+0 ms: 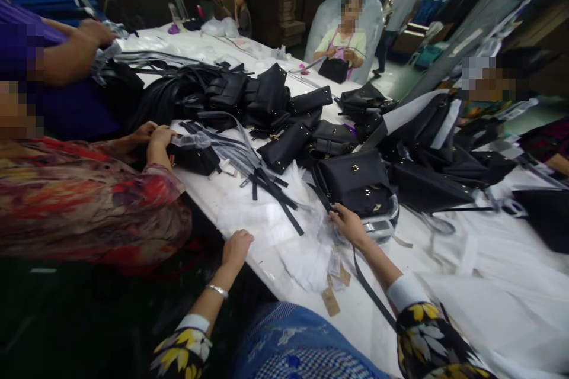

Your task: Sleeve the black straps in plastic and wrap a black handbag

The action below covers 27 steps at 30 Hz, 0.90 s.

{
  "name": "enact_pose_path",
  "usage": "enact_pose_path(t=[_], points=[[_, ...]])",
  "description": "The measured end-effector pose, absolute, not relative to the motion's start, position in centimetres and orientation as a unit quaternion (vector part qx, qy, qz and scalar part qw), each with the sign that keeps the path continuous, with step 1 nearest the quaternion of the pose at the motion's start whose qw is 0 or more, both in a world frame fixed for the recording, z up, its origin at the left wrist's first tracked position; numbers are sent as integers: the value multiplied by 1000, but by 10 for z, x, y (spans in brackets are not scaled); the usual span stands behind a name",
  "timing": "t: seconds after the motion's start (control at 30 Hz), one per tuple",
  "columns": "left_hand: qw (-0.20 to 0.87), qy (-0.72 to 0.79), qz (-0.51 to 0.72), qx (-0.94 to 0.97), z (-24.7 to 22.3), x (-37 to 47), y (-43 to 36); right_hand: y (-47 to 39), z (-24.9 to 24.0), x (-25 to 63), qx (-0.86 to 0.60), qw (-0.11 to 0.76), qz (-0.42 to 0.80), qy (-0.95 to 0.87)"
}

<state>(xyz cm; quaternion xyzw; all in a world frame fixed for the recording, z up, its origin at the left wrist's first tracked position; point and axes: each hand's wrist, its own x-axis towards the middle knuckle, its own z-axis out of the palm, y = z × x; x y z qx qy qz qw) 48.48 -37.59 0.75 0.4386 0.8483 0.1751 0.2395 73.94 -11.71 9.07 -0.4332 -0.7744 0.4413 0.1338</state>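
My right hand (349, 225) is closed on a black strap (373, 289), whose loose length runs down beside my forearm. Just beyond that hand sits a black handbag (351, 180) with gold-coloured metal fittings and clear plastic around its lower side. My left hand (237, 247) is at the near edge of the table, its fingers curled by thin white sheets (262, 222); what they hold, if anything, is hidden. Between my hands lie more of these sheets and brown tags (330, 302). Several black straps (280, 198) cross the sheets farther in.
Black bags (267, 92) are heaped along the middle of the white table (480, 249). At left, a co-worker's hands (155, 136) handle a black item, close to my left side. Other people stand or sit around the table. White sheeting (498, 308) covers the near right.
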Motion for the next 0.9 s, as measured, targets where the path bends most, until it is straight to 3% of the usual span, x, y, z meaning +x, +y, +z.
enact_pose_path(t=[0.17,0.33,0.5,0.73,0.9], points=[[279,852,287,336,34,474,-370,-160,125,742,-395,166,609,-668],[359,798,428,226,67,485,-371,-231,132,734,-371,125,708,-588],[406,693,584,117,94,536,-383,-291,121,710,-362,89,721,-584],[354,591,725,21,115,572,-400,-321,121,687,-320,46,730,-602],[442,562,698,46,125,587,-434,-314,133,679,-333,63,719,-606]])
